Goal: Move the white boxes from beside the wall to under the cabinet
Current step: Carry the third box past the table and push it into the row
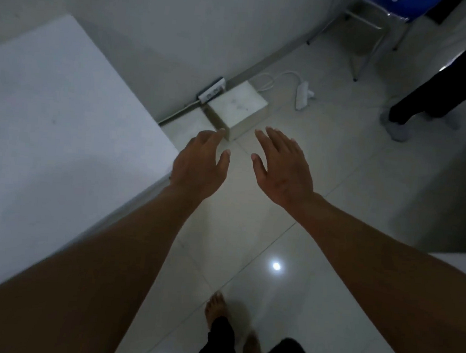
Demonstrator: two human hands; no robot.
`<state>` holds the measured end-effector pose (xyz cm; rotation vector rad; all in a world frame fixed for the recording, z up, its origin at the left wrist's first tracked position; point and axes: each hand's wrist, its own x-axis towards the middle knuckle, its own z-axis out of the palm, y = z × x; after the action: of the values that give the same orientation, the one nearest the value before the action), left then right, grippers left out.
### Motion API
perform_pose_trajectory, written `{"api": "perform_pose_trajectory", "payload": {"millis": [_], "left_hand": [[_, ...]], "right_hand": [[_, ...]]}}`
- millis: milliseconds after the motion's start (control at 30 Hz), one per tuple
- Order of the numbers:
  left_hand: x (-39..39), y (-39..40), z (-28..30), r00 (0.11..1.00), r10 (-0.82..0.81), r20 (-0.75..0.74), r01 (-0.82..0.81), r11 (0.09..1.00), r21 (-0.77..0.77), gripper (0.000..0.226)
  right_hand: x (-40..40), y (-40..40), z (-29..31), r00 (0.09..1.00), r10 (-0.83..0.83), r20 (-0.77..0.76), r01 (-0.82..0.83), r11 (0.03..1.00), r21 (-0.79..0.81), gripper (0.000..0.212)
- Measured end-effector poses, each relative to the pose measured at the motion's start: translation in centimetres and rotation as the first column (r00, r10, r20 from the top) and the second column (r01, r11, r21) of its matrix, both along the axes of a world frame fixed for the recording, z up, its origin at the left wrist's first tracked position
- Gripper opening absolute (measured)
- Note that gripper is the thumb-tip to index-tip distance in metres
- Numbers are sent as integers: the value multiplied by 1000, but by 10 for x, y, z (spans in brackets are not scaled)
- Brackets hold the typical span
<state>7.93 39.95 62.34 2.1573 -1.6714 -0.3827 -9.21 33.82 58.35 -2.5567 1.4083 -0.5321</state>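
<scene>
Both hands reach out empty, fingers spread apart; the left hand (199,162) and right hand (281,167) hold nothing; just beyond their fingertips the white box (237,108) sits closed on the floor (324,169), beside the wall (159,31).

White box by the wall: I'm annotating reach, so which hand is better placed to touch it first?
Left, probably. The left hand has fingertips at the white box's near corner, while the right hand hovers open slightly short of it. Both are empty.
</scene>
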Motion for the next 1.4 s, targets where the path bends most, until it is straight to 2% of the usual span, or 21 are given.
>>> {"api": "perform_pose_trajectory", "payload": {"millis": [267, 467, 733, 900, 1033, 1200, 1400], "left_hand": [[-8, -115, -1, 999, 3, -39, -3, 1000, -10, 50], [-14, -217, -23, 994, 102, -44, -104, 993, -50, 48], [-1, -327, -46, 957, 276, -95, -275, 961, 16, 49], [25, -386, -67, 943, 312, -119, -306, 950, 65, 49], [45, -430, -81, 932, 336, -133, -335, 942, 35, 46], [58, -480, -113, 894, 430, -129, -423, 903, 77, 45], [63, -520, -182, 824, 546, -154, -535, 838, 108, 44]], "right_hand": [[-11, -120, 7, 999, -50, 15, 49, 998, 50, 52], [-8, -234, -4, 998, 65, 15, -66, 995, 69, 51], [11, -371, -21, 986, 167, -5, -165, 982, 88, 48], [37, -435, -32, 986, 168, -17, -164, 978, 129, 48], [57, -484, -49, 980, 195, -30, -189, 971, 149, 48], [73, -542, -83, 970, 231, -75, -211, 954, 212, 48], [103, -605, -154, 942, 329, -64, -297, 907, 298, 51]]}}
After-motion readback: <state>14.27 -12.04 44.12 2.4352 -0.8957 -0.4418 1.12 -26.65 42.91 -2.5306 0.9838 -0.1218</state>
